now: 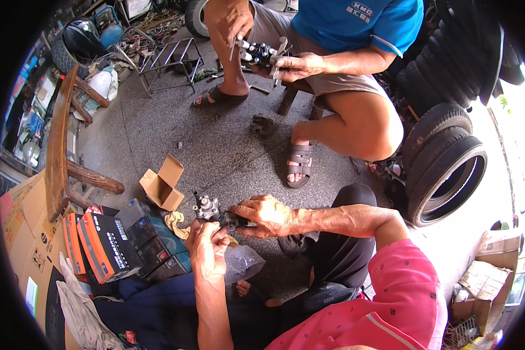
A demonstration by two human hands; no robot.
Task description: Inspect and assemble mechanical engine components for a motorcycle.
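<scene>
Fitting (207,206) of grey metal sits just below the middle of the frame, slightly left. The left hand (209,249) is closed around its lower end; the right hand (268,216) pinches its dark side, possibly a separate piece, hard to tell in shadow. An open cardboard box (162,182) lies up and left, a clear plastic bag (242,263) below.

Along the left, a wooden bench (58,146) on a speckled grey floor (140,128). Beyond it, a black helmet (81,38) and, farther right, a bare metal frame (170,61). Toward the lower left, black-and-orange boxes (108,248) beside darker boxes (149,233), with brown cardboard (29,224) at the edge. On the right, two tyres (434,154) close together below a dark tyre stack (449,58); lower down, a carton (501,242).
</scene>
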